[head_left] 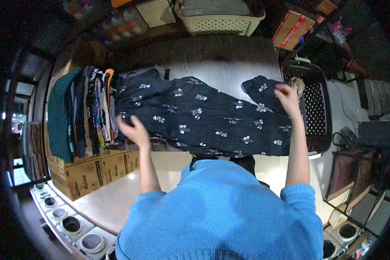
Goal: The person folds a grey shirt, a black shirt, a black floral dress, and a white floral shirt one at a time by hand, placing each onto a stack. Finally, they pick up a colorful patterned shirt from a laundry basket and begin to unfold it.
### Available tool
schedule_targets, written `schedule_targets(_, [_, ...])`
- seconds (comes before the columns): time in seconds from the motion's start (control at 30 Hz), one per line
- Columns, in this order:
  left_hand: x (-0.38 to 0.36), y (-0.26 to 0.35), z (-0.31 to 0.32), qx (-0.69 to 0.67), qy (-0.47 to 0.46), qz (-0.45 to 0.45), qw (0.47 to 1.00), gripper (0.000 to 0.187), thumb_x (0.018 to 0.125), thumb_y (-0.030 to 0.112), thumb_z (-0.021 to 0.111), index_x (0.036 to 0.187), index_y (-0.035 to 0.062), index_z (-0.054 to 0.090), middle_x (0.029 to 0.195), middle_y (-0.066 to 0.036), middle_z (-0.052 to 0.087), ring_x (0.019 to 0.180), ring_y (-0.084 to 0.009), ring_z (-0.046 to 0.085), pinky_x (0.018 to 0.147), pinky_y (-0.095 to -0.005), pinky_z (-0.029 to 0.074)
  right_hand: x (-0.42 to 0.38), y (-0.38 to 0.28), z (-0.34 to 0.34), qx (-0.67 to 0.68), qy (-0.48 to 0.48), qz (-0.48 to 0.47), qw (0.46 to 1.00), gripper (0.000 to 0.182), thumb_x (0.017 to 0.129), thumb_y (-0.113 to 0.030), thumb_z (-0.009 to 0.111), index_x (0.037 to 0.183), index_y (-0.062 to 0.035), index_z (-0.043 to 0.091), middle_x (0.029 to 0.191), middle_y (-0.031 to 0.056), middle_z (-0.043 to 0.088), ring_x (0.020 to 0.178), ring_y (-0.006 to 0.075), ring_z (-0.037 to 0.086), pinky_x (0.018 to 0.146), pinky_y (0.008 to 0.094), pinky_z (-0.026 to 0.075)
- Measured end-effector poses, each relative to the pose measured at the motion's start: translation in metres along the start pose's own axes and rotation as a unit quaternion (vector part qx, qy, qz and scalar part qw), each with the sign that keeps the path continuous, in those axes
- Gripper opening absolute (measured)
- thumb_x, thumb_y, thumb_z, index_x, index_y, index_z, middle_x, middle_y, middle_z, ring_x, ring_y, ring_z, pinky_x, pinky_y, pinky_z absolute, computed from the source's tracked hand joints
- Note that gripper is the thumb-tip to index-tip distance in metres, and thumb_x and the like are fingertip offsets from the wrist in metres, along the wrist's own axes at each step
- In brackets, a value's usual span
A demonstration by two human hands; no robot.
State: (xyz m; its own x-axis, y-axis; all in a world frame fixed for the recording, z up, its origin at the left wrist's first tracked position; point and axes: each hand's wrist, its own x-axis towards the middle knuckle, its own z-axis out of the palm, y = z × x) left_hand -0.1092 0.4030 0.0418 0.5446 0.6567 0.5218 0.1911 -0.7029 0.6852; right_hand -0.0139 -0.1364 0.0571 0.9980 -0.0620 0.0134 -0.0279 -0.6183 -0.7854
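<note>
A dark wood-look counter (216, 50) carries a black floral garment (212, 117), which lies spread lengthwise across it. The person, in a blue knit top (229, 199), is at the garment's near edge. Cardboard boxes (117, 167) sit lower down, beyond the garment's left end. A row of folded clothes (82, 110), teal, black, white and orange among them, is packed just beside that same end. A dark perforated basket (318, 106) is just past the garment's right end, and a pale basket (221, 27) is well beyond its far edge. The hands are wide apart. The left hand (134, 132) has thumb and fingers spread at the garment's left end; blur hides whether it touches. The right hand (287, 99) is bent over the garment's right end, beside a small flap of the cloth; whether it grips cannot be told. White flower sprigs dot the garment.
</note>
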Motion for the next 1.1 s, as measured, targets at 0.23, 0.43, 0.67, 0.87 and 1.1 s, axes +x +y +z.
schedule_targets(0.23, [-0.092, 0.089, 0.086, 0.044, -0.497, 0.392, 0.773, 0.064, 0.091, 0.047, 0.053, 0.145, 0.0157, 0.040, 0.150, -0.010, 0.038, 0.143, -0.0307, 0.025, 0.115, -0.0581, 0.011, -0.120, 0.081, 0.053, -0.326, 0.041, 0.104, 0.939, 0.078, 0.080, -0.055, 0.066, 0.136, -0.0045, 0.047, 0.152, 0.0222, 0.029, 0.141, 0.0397, 0.025, 0.113, 0.0575, 0.018])
schedule_targets(0.43, [-0.087, 0.058, 0.163, 0.136, -0.492, 0.324, 0.796, 0.062, 0.095, 0.046, 0.043, 0.149, 0.0168, 0.032, 0.156, -0.006, 0.027, 0.145, -0.0322, 0.019, 0.112, -0.0652, 0.010, -0.157, 0.038, 0.097, -0.245, -0.048, -0.038, 0.968, 0.093, 0.074, -0.061, 0.069, 0.133, 0.0074, 0.043, 0.155, 0.0252, 0.019, 0.145, 0.0401, 0.013, 0.115, 0.0586, 0.008])
schedule_targets(0.67, [-0.079, 0.056, 0.179, 0.161, -0.458, 0.355, 0.799, 0.059, 0.095, 0.043, 0.046, 0.146, 0.0156, 0.037, 0.154, -0.006, 0.031, 0.144, -0.0307, 0.022, 0.111, -0.0641, 0.012, -0.147, -0.016, 0.157, -0.106, -0.206, -0.160, 0.960, 0.038, 0.085, -0.022, 0.067, 0.106, 0.0068, 0.054, 0.147, 0.0277, 0.031, 0.139, 0.0422, 0.026, 0.113, 0.0512, 0.025])
schedule_targets(0.87, [-0.077, 0.051, 0.190, 0.155, -0.455, 0.321, 0.816, 0.061, 0.093, 0.043, 0.050, 0.147, 0.0172, 0.037, 0.155, -0.004, 0.031, 0.145, -0.0287, 0.021, 0.112, -0.0629, 0.010, -0.158, -0.024, 0.141, 0.060, -0.149, 0.154, 0.975, 0.026, 0.092, -0.020, 0.062, 0.098, 0.0035, 0.053, 0.086, 0.0251, 0.062, 0.083, 0.0405, 0.063, 0.073, 0.0473, 0.050])
schedule_targets(1.1, [-0.078, 0.062, 0.204, 0.140, -0.447, 0.275, 0.840, 0.062, 0.095, 0.044, 0.043, 0.151, 0.0192, 0.028, 0.156, -0.004, 0.027, 0.145, -0.0291, 0.020, 0.112, -0.0637, 0.009, -0.001, -0.040, 0.029, -0.012, -0.235, -0.023, 0.972, 0.047, 0.078, -0.034, 0.078, 0.104, 0.0002, 0.060, 0.096, 0.0264, 0.066, 0.092, 0.0391, 0.066, 0.074, 0.0432, 0.051])
